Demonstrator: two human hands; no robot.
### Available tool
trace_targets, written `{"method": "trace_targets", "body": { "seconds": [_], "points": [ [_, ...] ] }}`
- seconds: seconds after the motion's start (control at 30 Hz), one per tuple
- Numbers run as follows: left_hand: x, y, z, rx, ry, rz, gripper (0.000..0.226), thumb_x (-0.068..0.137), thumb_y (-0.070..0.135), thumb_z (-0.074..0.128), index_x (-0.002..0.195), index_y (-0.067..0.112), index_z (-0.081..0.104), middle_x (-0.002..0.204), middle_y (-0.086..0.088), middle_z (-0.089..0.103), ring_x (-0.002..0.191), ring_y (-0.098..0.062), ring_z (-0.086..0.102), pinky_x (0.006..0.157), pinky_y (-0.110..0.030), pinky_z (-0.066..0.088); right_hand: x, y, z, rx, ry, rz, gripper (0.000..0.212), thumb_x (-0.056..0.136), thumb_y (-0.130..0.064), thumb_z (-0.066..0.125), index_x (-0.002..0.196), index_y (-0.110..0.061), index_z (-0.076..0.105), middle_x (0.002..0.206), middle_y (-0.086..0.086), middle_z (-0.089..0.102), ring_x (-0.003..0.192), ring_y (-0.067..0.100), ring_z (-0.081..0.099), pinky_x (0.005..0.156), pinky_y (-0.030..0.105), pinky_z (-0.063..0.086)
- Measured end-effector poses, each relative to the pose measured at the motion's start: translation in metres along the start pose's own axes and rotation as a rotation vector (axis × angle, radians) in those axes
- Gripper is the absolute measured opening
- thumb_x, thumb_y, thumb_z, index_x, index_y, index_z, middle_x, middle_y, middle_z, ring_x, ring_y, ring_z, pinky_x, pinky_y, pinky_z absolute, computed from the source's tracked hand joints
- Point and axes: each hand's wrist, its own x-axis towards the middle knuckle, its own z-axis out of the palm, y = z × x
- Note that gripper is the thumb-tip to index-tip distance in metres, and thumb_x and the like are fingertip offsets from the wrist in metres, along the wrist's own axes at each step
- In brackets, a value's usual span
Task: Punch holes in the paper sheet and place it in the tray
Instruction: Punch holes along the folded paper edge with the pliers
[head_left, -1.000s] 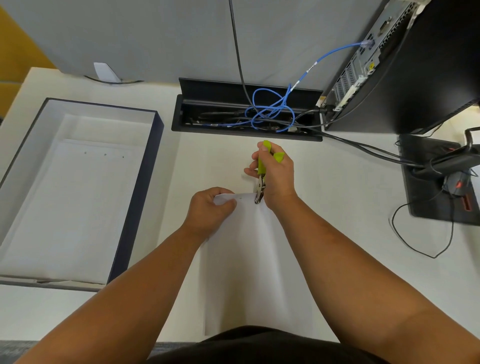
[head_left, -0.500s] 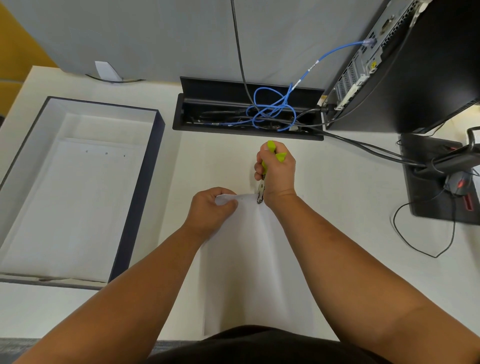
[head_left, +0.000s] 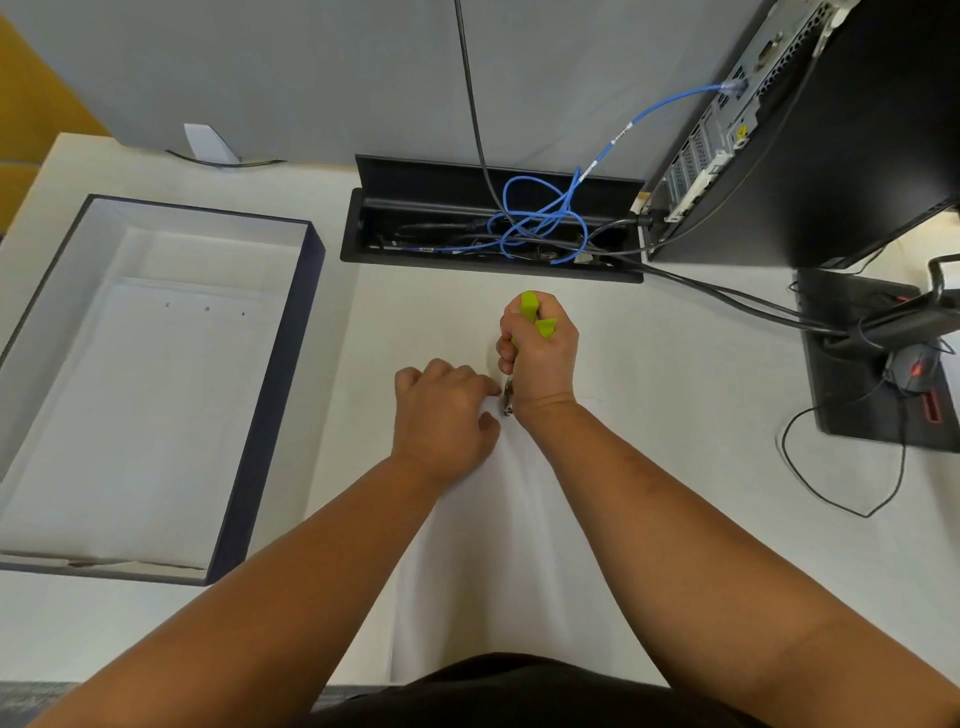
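A white paper sheet (head_left: 498, 561) lies on the desk in front of me, between my forearms. My right hand (head_left: 543, 364) is closed around a hole punch with green handles (head_left: 535, 317); its metal jaws (head_left: 508, 402) sit at the sheet's far edge. My left hand (head_left: 441, 410) rests on the sheet's far left corner, fingers curled onto the paper right beside the jaws. The dark-walled tray (head_left: 265, 415) stands to the left and holds a white sheet with three small holes (head_left: 206, 309).
An open cable well (head_left: 493, 228) with blue and black cables lies behind my hands. A black computer case (head_left: 810, 130) stands at the back right. A black pad with a mouse (head_left: 872, 374) and loose cables lies at the right.
My left hand has slid right along the paper's far edge, up against the punch. My right hand has squeezed the green handles closer together.
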Motion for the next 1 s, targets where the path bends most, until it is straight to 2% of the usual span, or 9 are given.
{"method": "trace_targets", "body": {
  "seconds": [0.17,0.33,0.8,0.93,1.0],
  "points": [
    [-0.001,-0.001,0.014,-0.162,-0.046,-0.079,0.029,0.089,0.058,0.05,0.099,0.039,0.07,0.085,0.012,0.068,0.089,-0.016,0.056,0.082,-0.041,0.036,-0.002,0.003,0.0,-0.024,-0.008,0.0,0.006,0.088,-0.005,0.056,0.083,-0.004,0.054,0.068,0.012,0.043,0.053,0.018,0.039,0.044,0.023,0.033],
    [-0.004,-0.006,0.021,-0.33,-0.031,-0.104,0.023,0.089,0.053,0.056,0.096,0.037,0.072,0.085,0.012,0.068,0.091,-0.015,0.054,0.088,-0.042,0.031,-0.002,0.006,0.0,-0.013,0.003,0.025,0.009,0.088,0.001,0.054,0.081,-0.006,0.053,0.069,0.012,0.043,0.052,0.017,0.038,0.043,0.022,0.033],
    [-0.003,-0.003,0.023,-0.396,-0.002,-0.139,0.02,0.088,0.048,0.061,0.086,0.032,0.072,0.082,0.012,0.069,0.088,-0.015,0.054,0.09,-0.042,0.031,0.0,0.01,0.001,-0.051,-0.03,-0.008,0.019,0.087,0.001,0.055,0.074,-0.012,0.049,0.064,0.005,0.043,0.05,0.014,0.039,0.044,0.021,0.034],
    [-0.003,-0.007,0.02,-0.391,-0.042,-0.114,0.018,0.089,0.047,0.06,0.092,0.035,0.072,0.085,0.011,0.069,0.093,-0.015,0.052,0.09,-0.041,0.027,0.001,0.008,-0.001,-0.019,-0.024,0.043,0.009,0.086,0.001,0.055,0.082,-0.007,0.053,0.067,0.01,0.044,0.05,0.016,0.039,0.043,0.022,0.033],
    [-0.002,-0.009,0.017,-0.378,-0.082,-0.096,0.017,0.091,0.044,0.058,0.099,0.036,0.071,0.089,0.013,0.068,0.097,-0.014,0.05,0.088,-0.039,0.024,0.003,0.004,-0.003,0.009,-0.027,0.079,0.013,0.085,0.0,0.057,0.091,-0.011,0.056,0.069,0.008,0.051,0.052,0.016,0.044,0.044,0.023,0.037]
  ]
}}
